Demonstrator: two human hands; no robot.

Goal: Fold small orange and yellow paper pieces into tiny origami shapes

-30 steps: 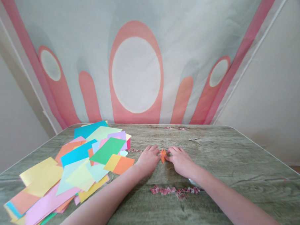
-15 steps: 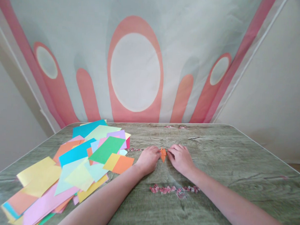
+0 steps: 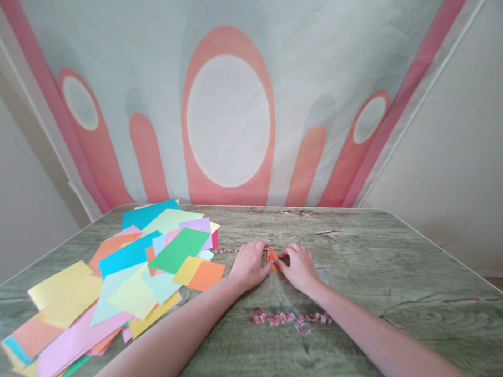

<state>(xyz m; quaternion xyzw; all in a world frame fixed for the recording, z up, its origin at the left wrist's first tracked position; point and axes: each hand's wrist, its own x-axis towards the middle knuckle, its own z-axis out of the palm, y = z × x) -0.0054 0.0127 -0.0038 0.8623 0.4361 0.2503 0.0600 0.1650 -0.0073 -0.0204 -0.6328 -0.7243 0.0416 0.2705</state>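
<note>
A small piece of folded orange paper (image 3: 273, 258) is between my two hands, low over the middle of the wood-patterned table (image 3: 357, 248). My left hand (image 3: 250, 264) pinches its left side, with the thumb at the near part and the fingertips at the far part. On the right side, my right hand (image 3: 298, 266) has thumb and forefinger closed on the paper's edge. Fingers cover part of the paper, so its full folded shape is hidden.
To my left lies a loose, overlapping pile of coloured paper sheets (image 3: 179, 251), reaching close to my left forearm. A wall hanging with pink shapes (image 3: 225, 198) stands behind the table's far edge. Pink flower prints (image 3: 277, 318) decorate the tabletop.
The orange paper has tilted and looks narrower from here. My left thumb has come in against it, and my right fingers have moved slightly left onto its edge.
</note>
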